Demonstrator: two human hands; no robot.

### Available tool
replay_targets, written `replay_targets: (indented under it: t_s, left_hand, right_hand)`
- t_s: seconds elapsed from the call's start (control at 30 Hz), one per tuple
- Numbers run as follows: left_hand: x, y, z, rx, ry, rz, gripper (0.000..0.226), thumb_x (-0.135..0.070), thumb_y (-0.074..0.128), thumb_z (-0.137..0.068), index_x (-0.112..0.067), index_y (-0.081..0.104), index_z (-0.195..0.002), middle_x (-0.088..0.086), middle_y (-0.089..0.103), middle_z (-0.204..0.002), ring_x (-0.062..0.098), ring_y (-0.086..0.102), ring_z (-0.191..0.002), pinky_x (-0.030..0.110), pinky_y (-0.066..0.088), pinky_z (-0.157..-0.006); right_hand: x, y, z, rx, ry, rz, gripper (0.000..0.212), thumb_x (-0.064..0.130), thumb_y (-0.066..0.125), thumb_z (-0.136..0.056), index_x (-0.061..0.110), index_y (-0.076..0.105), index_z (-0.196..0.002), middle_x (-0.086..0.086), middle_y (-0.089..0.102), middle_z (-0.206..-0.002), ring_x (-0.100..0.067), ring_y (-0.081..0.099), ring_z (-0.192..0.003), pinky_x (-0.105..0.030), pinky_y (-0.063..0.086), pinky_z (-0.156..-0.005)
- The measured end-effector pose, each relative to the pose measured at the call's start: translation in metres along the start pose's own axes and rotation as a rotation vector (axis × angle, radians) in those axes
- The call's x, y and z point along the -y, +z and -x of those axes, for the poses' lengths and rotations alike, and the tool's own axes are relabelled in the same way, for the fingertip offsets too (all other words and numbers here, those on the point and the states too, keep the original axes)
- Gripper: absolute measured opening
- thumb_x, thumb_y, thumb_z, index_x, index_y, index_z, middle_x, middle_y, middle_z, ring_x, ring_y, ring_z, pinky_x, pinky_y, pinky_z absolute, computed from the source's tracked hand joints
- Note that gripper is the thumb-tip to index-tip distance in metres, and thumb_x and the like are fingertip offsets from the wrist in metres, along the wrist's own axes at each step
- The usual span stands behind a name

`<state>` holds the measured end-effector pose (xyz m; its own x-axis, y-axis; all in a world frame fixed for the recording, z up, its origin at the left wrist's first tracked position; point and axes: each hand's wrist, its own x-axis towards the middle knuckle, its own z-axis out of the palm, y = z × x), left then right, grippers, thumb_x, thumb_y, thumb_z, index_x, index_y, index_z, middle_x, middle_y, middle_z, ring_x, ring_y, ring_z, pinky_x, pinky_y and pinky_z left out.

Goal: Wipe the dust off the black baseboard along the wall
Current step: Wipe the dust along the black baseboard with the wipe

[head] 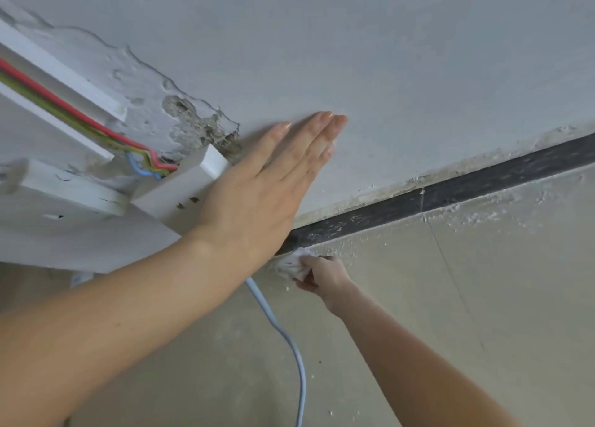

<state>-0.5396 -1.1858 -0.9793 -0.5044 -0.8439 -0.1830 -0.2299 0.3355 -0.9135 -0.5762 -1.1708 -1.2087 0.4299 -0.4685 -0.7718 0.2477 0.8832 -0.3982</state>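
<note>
Grey wall: left hand flat, fingers straight; at its 5 o'clock, right hand clenches white cloth against black baseboard

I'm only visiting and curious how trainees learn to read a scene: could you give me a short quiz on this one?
1. True or false: the left hand lies flat against the pale grey plastered wall.
2. What does the right hand grip at the dusty black baseboard? A) crumpled white cloth B) brush C) sponge
3. Fill in: the loose cable on the beige floor is light ___.
Key: 1 true; 2 A; 3 blue.
</note>
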Motion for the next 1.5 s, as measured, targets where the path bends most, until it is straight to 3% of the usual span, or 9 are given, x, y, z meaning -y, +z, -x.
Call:
replay_targets:
  t_s: [0.13,0.53,0.63,0.77,0.87,0.93,1.1,1.33,1.5]
  left_hand:
    - [-0.002,0.005,0.001,-0.005,0.012,-0.009,0.067,-0.021,0.011,-0.089,0.002,-0.016,-0.146,0.020,-0.023,-0.153,0.031,-0.013,-0.144,0.043,0.001,-0.117]
    - [0.000,0.005,0.000,0.016,0.027,0.008,0.070,-0.023,0.011,-0.087,0.003,-0.021,-0.144,0.023,-0.034,-0.147,0.032,-0.023,-0.141,0.044,-0.003,-0.117]
    - [0.001,0.006,0.000,0.000,0.023,0.015,0.072,-0.026,0.017,-0.090,0.004,-0.021,-0.144,0.024,-0.035,-0.147,0.033,-0.024,-0.140,0.045,-0.003,-0.117]
    - [0.001,0.005,0.000,0.014,0.015,0.040,0.072,-0.027,0.016,-0.091,0.004,-0.022,-0.143,0.025,-0.036,-0.145,0.034,-0.026,-0.139,0.046,-0.004,-0.116]
    - [0.002,0.003,0.000,0.039,0.015,0.065,0.072,-0.027,0.016,-0.091,0.004,-0.024,-0.142,0.025,-0.038,-0.144,0.034,-0.029,-0.138,0.047,-0.006,-0.116]
    - [0.001,0.003,0.000,0.037,0.016,0.070,0.072,-0.027,0.015,-0.092,0.005,-0.024,-0.142,0.025,-0.039,-0.144,0.034,-0.030,-0.137,0.047,-0.007,-0.115]
    - [0.000,0.004,0.001,0.034,0.027,0.059,0.069,-0.021,0.006,-0.085,0.005,-0.025,-0.142,0.025,-0.041,-0.143,0.034,-0.032,-0.136,0.048,-0.008,-0.115]
    - [-0.001,0.011,0.000,-0.044,-0.015,0.090,0.077,-0.041,0.018,-0.094,0.003,-0.020,-0.144,0.024,-0.036,-0.146,0.033,-0.028,-0.138,0.047,-0.008,-0.114]
    - [0.002,0.008,-0.001,-0.034,-0.041,0.135,0.083,-0.054,0.016,-0.095,0.002,-0.022,-0.144,0.024,-0.040,-0.143,0.033,-0.035,-0.133,0.046,-0.009,-0.115]
  right_hand:
    - [-0.013,0.008,-0.013,-0.011,0.032,-0.161,0.038,0.007,0.054,-0.089,-0.007,0.051,-0.124,-0.027,0.059,-0.120,-0.026,0.063,-0.085,-0.033,0.060,-0.069]
    - [0.008,0.020,0.002,-0.101,-0.067,-0.545,0.035,-0.011,0.039,-0.091,-0.016,0.045,-0.126,-0.029,0.058,-0.114,-0.034,0.063,-0.089,-0.041,0.055,-0.086]
    - [0.027,-0.009,0.014,-0.171,-0.136,-0.537,0.037,-0.009,0.042,-0.090,-0.011,0.045,-0.127,-0.019,0.055,-0.113,-0.031,0.063,-0.084,-0.038,0.058,-0.079]
    - [0.043,-0.044,0.027,-0.340,-0.218,-0.685,0.039,-0.008,0.050,-0.085,-0.013,0.048,-0.123,-0.031,0.059,-0.117,-0.037,0.067,-0.091,-0.039,0.060,-0.068]
    - [0.037,-0.051,0.041,-0.445,-0.277,-0.884,0.023,0.000,0.049,-0.087,-0.005,0.053,-0.109,-0.024,0.056,-0.118,-0.039,0.065,-0.097,-0.039,0.060,-0.070]
    - [0.023,-0.033,0.045,-0.394,-0.221,-0.799,0.012,-0.001,0.047,-0.088,-0.005,0.055,-0.096,-0.025,0.053,-0.117,-0.040,0.064,-0.094,-0.042,0.059,-0.071]
    - [0.001,0.034,0.027,-0.095,0.049,-0.494,0.032,0.001,0.052,-0.091,-0.008,0.052,-0.122,-0.028,0.062,-0.115,-0.030,0.064,-0.079,-0.034,0.059,-0.065]
    - [0.046,0.007,0.046,-0.094,-0.054,-0.648,0.022,-0.002,0.036,-0.096,-0.006,0.056,-0.088,-0.022,0.060,-0.083,-0.028,0.060,-0.069,-0.033,0.056,-0.061]
    - [0.059,-0.028,0.060,-0.146,-0.184,-0.782,0.023,-0.003,0.040,-0.093,-0.009,0.054,-0.110,-0.022,0.060,-0.087,-0.029,0.062,-0.071,-0.032,0.059,-0.052]
